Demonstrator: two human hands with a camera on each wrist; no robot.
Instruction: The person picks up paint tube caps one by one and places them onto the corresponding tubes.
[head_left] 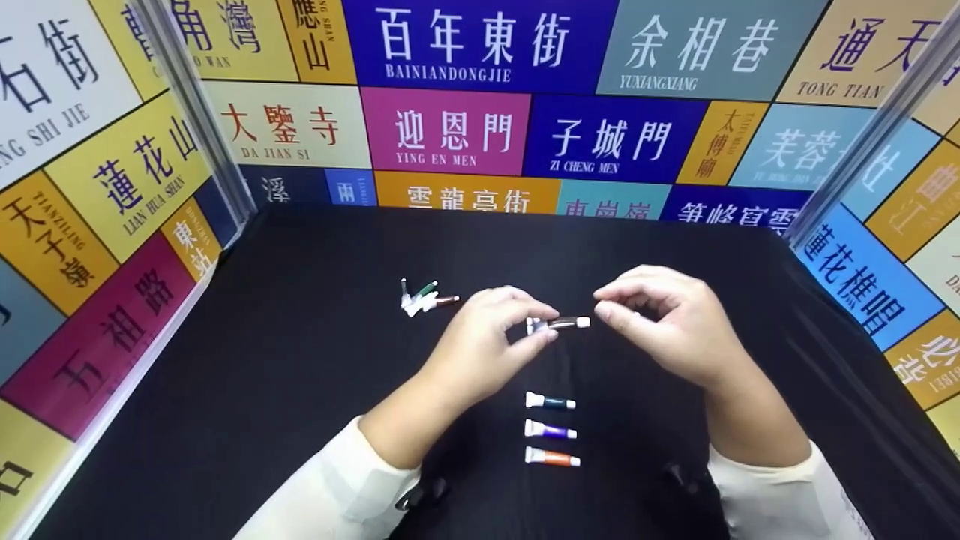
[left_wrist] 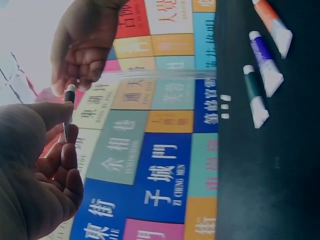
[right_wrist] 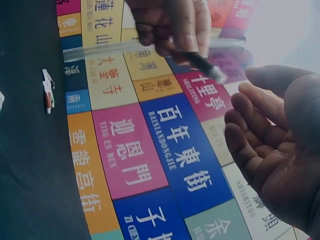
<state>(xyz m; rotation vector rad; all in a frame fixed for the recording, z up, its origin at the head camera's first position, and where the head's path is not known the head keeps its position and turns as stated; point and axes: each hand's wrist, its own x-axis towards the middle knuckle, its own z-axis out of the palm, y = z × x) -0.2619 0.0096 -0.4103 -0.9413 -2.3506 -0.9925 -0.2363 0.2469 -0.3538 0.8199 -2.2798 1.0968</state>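
Note:
My left hand (head_left: 491, 337) pinches a small paint tube (head_left: 568, 322) with a dark band and a white cap between thumb and forefinger, above the black cloth. Its cap points toward my right hand (head_left: 667, 322). In the right wrist view, the right hand (right_wrist: 277, 135) has its fingers loosely bent and apart from the tube (right_wrist: 202, 65), with nothing seen between them. Nearer me, three paint tubes lie in a column, caps to the right: dark green (head_left: 551, 401), purple (head_left: 551, 429) and orange (head_left: 553, 457).
Further back on the left, several tubes lie in a loose pile, among them a green one (head_left: 426, 289) and a reddish-brown one (head_left: 445, 301). Small white pieces (left_wrist: 225, 106) sit toward the far table edge. Panels with printed lettering (head_left: 442, 127) surround the black-covered table (head_left: 315, 360).

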